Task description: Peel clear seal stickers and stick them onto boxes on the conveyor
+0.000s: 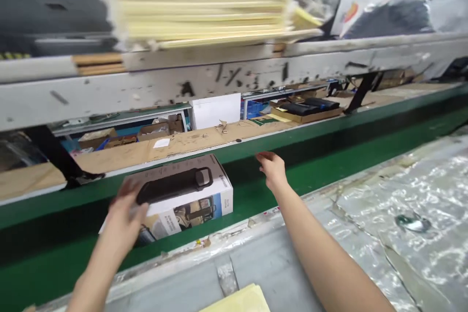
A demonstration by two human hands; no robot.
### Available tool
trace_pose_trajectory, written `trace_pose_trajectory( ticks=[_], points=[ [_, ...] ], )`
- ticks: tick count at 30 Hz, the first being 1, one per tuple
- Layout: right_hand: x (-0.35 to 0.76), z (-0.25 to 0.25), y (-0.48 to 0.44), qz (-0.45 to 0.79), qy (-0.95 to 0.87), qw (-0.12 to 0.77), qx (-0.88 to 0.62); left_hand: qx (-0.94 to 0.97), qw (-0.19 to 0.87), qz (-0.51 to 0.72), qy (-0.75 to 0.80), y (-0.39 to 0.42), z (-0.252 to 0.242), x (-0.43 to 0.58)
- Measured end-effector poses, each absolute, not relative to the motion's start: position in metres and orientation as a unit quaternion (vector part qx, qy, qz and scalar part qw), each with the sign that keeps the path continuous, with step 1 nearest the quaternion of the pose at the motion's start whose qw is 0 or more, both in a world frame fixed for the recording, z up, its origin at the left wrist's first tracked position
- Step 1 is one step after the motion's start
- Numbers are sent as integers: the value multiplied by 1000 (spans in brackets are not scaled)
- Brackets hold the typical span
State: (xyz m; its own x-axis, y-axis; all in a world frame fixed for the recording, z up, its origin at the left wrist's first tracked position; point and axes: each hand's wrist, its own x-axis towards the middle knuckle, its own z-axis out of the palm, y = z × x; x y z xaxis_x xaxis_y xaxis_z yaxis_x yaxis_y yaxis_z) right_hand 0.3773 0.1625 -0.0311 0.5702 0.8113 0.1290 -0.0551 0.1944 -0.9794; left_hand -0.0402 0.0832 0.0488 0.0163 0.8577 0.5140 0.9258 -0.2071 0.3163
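Observation:
A printed retail box (pixel 188 190) lies on the green conveyor belt (pixel 244 195). Its top shows a long black device, and photos cover the side facing me. My left hand (pixel 126 217) is at the box's left end, thumb apart from the motion-blurred fingers. It overlaps the box in view, and I cannot tell how firmly it touches. To the right of the box, my right hand (pixel 272 168) hovers over the belt, apart from the box. Its fingers are loosely bent and nothing shows in them.
Above the belt runs a white shelf edge (pixel 153 85) bearing a tall stack of yellow sheets (pixel 204 5). Behind the belt, a cardboard-covered ledge (pixel 190 141) holds an open carton (pixel 310 112) with black items. Yellow paper (pixel 241 301) lies on the near table, bubble-textured plastic (pixel 409 204) at right.

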Motion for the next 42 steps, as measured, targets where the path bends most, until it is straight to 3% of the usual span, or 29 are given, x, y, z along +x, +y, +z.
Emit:
trace_pose_trajectory(
  ticks=[8,13,20,29,36,40,42],
  points=[
    [358,-10,161,507,-405,651,-393,-806,-259,-298,-440,178,71,112],
    [357,-7,151,552,-448,610,-349,-835,-323,-233,-380,237,62,164],
    [337,-13,152,565,-468,567,-373,-810,-407,-205,-369,250,37,155],
    [293,-5,187,486,-540,519,-451,-782,-427,-252,-377,255,34,144],
    [285,-3,193,306,-615,451,-570,-779,-430,-257,-378,252,32,140],
    [292,0,167,199,-700,454,-514,-786,-424,-251,-373,251,33,137],
    [295,-3,155,155,-786,404,-441,-788,-404,-264,-382,252,31,135]
  ],
)
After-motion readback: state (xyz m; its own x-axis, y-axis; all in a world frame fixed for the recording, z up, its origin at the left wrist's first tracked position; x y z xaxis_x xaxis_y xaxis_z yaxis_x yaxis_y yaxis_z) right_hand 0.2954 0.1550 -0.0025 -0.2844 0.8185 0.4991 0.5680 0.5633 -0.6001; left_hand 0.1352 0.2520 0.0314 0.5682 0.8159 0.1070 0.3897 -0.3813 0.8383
